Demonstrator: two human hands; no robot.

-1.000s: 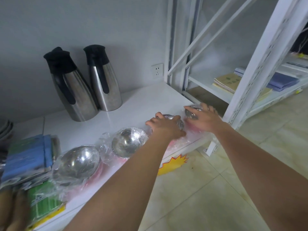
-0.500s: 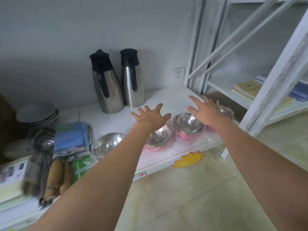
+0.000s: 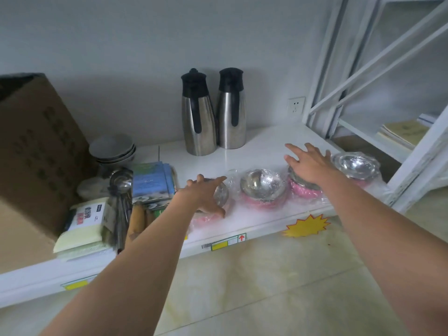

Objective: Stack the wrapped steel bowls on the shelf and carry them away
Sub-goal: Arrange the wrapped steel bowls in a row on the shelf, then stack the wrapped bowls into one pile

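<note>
Several steel bowls in clear plastic wrap, each on a pink base, stand in a row along the front of the white shelf point(image 3: 266, 146). My left hand point(image 3: 206, 194) arches over the leftmost bowl point(image 3: 222, 193), fingers spread, thumb down at its front side. I cannot tell whether it grips. The second bowl point(image 3: 261, 183) stands free between my hands. My right hand point(image 3: 308, 163) is spread flat, palm down, over the third bowl point(image 3: 303, 189) and covers most of it. The rightmost bowl point(image 3: 356, 164) sits at the shelf's right end, just past my right hand.
Two steel jugs point(image 3: 213, 117) with black tops stand at the back by the wall. Left of the bowls lie blue packets point(image 3: 151, 183), ladles point(image 3: 120, 187), stacked grey dishes point(image 3: 112, 149) and a cardboard box point(image 3: 36, 151). A white rack post point(image 3: 421, 163) rises at the right.
The view has swung left and the row now sits further right. My left hand moved left and down onto the leftmost bowl. My right hand shifted from the rightmost bowl to the third one.
</note>
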